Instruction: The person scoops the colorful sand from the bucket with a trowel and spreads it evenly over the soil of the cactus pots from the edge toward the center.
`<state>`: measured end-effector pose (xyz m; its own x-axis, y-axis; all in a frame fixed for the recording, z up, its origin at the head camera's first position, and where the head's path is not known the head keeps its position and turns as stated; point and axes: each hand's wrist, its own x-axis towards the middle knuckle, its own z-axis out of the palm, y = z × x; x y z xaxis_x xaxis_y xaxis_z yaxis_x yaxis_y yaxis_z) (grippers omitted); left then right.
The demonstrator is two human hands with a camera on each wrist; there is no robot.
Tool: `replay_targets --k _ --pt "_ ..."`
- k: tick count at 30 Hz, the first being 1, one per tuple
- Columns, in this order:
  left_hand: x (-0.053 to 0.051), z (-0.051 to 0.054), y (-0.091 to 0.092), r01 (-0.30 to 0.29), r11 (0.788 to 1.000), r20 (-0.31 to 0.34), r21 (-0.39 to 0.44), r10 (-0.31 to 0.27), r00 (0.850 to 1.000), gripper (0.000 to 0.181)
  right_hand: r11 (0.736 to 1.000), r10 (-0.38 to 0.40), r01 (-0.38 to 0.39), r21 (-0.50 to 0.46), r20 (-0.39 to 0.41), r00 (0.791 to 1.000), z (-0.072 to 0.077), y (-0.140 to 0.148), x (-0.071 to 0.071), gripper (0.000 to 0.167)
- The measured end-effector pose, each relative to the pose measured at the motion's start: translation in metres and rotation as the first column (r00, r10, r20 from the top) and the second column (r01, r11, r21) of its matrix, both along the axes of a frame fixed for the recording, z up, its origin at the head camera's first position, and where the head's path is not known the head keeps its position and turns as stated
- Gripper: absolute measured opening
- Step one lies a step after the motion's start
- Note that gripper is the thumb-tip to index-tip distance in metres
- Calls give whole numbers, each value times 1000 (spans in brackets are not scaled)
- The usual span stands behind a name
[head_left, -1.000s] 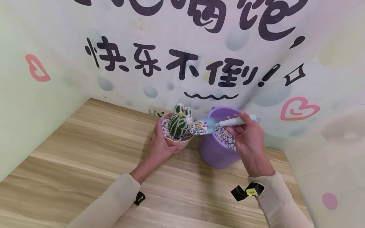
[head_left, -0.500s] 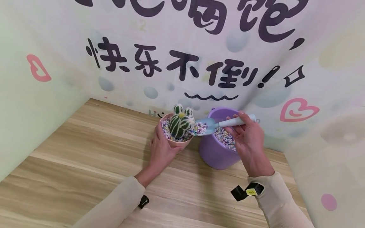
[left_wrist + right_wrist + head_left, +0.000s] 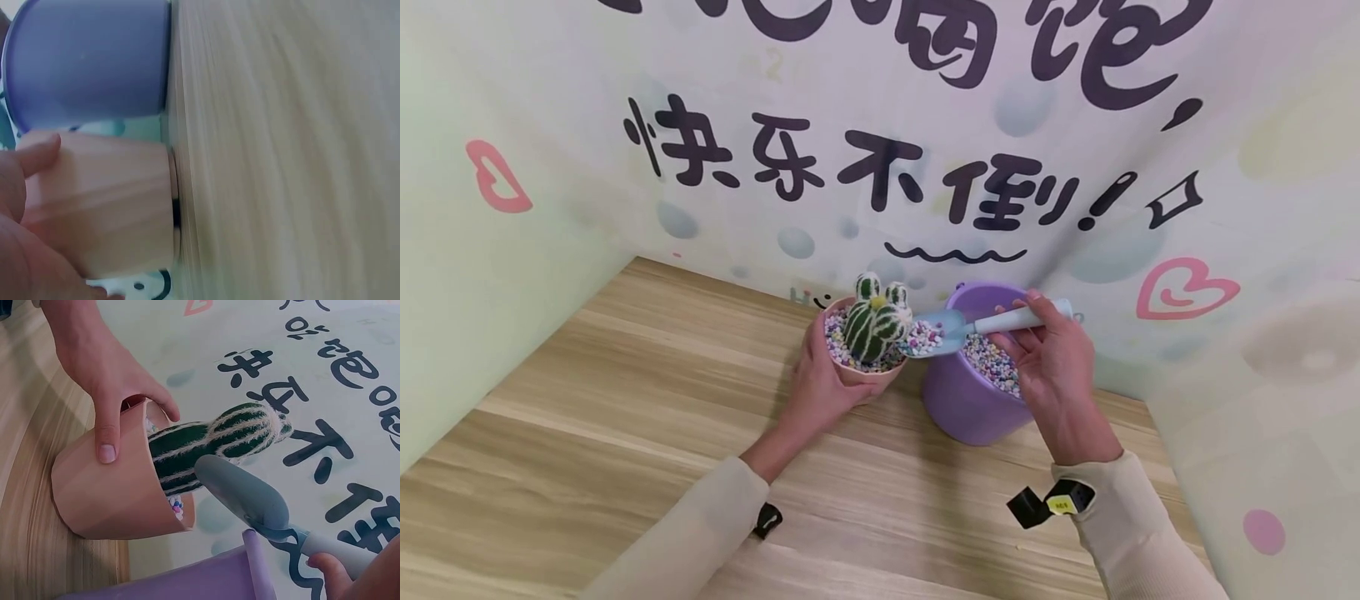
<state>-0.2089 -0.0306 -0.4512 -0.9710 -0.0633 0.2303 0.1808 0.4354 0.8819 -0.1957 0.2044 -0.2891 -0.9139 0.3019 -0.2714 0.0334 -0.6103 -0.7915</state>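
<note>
My left hand (image 3: 823,379) grips the peach-coloured flowerpot (image 3: 106,487), with the thumb on its near side and fingers round the left. In the pot stands a green cactus (image 3: 867,332) with white stripes, amid small coloured pebbles (image 3: 844,357). My right hand (image 3: 1060,375) holds the handle of a light-blue garden trowel (image 3: 953,330) above the purple bucket (image 3: 970,408). Pebbles (image 3: 922,336) lie on its blade, whose tip reaches over the pot's right rim beside the cactus. The right wrist view shows the blade's underside close to the cactus.
More coloured pebbles (image 3: 992,364) fill part of the bucket, which stands just right of the pot. Both rest on a wood-grain table (image 3: 647,400). Behind them hangs a printed cloth (image 3: 820,225) with black lettering.
The left hand shifted slightly right, then back left, still gripping the pot. The pebbles on the trowel blade look somewhat fewer. My right hand has stayed nearly still.
</note>
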Motion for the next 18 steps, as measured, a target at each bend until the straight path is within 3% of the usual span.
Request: replay_targets --k 6,13,18 --pt "-4 1 -6 53 998 38 27 -54 998 123 1000 10 -10 14 -11 1000 1 0 0 35" --pt "-3 1 -3 16 1000 50 7 -17 999 124 999 15 -15 43 -1 1000 2 0 1 35" --pt "0 -1 2 -26 999 18 -30 27 999 126 999 7 -8 50 18 1000 4 -1 1 34"
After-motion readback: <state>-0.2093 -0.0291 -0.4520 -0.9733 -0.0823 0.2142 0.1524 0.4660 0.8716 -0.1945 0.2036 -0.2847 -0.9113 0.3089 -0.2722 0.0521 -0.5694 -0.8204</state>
